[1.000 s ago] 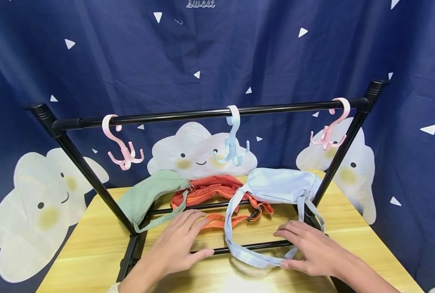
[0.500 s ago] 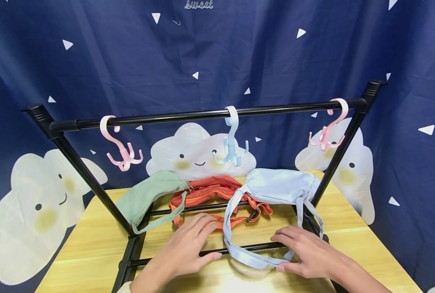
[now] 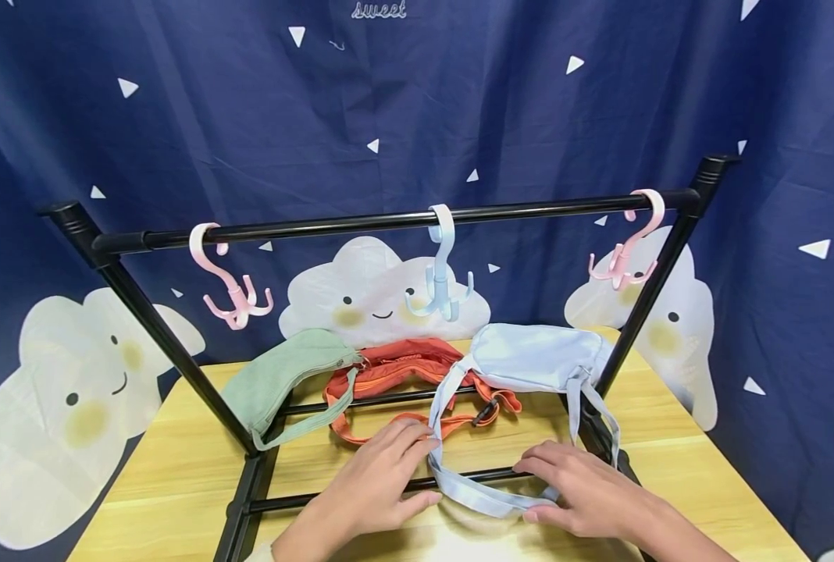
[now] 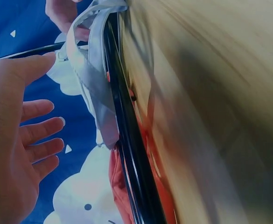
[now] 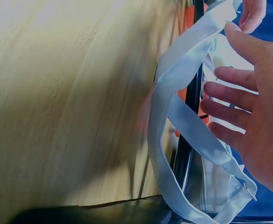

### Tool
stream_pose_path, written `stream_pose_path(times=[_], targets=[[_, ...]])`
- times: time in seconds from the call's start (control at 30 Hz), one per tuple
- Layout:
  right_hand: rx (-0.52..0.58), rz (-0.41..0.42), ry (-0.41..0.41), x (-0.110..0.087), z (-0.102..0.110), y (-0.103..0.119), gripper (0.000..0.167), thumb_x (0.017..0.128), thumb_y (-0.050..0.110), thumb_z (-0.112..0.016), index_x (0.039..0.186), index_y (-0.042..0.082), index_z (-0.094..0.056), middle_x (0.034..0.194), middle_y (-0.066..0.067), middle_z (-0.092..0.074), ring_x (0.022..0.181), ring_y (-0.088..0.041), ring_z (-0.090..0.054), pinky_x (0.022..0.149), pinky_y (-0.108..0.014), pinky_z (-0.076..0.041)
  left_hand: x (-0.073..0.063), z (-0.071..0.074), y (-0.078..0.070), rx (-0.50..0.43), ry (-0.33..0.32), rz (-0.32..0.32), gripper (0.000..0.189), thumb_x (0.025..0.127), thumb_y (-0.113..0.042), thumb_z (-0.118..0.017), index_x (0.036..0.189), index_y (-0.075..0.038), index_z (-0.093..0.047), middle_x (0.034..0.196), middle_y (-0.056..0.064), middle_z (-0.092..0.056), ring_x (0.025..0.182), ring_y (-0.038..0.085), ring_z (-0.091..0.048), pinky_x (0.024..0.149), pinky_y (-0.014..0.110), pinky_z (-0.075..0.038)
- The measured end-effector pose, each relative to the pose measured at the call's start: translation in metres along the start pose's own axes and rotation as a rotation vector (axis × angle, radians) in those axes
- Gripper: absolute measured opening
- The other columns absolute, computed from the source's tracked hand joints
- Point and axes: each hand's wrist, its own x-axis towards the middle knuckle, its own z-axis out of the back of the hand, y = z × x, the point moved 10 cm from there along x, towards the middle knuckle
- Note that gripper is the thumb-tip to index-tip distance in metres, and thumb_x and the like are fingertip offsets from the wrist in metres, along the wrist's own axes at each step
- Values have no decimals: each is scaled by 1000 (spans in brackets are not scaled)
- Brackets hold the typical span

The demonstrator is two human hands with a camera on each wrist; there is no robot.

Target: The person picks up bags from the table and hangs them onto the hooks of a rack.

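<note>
A light blue waist bag (image 3: 536, 357) lies at the right on the rack's base, its strap (image 3: 483, 498) looping forward over the front bar. My left hand (image 3: 382, 482) is beside the left side of that loop, fingers loosely bent and holding nothing; in the left wrist view its thumb looks just short of the strap (image 4: 87, 70). At the loop's right side is my right hand (image 3: 586, 490), its fingers relaxed. The right wrist view shows its thumb tip close to the strap (image 5: 183, 60); whether they touch I cannot tell.
A black rack (image 3: 347, 225) stands on the wooden table (image 3: 143, 468). From its top bar hang a pink hook (image 3: 237, 300), a blue hook (image 3: 441, 289) and another pink hook (image 3: 621, 261). A green bag (image 3: 286, 375) and a red bag (image 3: 396, 367) lie at the left and middle.
My left hand has moved right, towards the light blue strap. The right hand has drifted slightly left. The bags stay where they were, and the head view has shifted a little.
</note>
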Motion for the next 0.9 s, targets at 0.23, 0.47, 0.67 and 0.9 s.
stream_pose_path(times=[0.23, 0.47, 0.67, 0.9], targets=[[8, 9, 2, 2, -1, 2, 48, 97, 58, -64, 125, 20, -71, 119, 9, -69, 108, -12, -67, 89, -39, -59, 5, -10, -8, -1, 18, -19, 60, 92, -58, -70, 135, -16, -62, 134, 1, -63, 128, 17, -59, 111, 34, -51], [55, 37, -27, 2, -1, 6, 39, 97, 53, -68, 120, 21, -71, 114, 13, -67, 102, -6, -63, 85, -33, -58, 11, -20, -17, -13, 33, -57, 56, 94, -57, -67, 133, -16, -63, 132, -1, -65, 128, 17, -60, 114, 34, -49], [88, 43, 15, 3, -7, 8, 38, 98, 52, -67, 120, 21, -71, 112, 12, -66, 100, -4, -62, 82, -32, -57, 15, -30, -24, -28, 78, -72, 52, 96, -55, -66, 133, -18, -64, 132, -3, -65, 128, 15, -59, 115, 31, -47], [98, 46, 31, 3, -11, 10, 36, 98, 51, -67, 117, 20, -72, 108, 12, -67, 96, -2, -61, 79, -30, -56, 20, -38, -31, -54, 102, -97, 43, 97, -53, -66, 125, -21, -68, 124, -8, -66, 118, 10, -62, 107, 26, -51]])
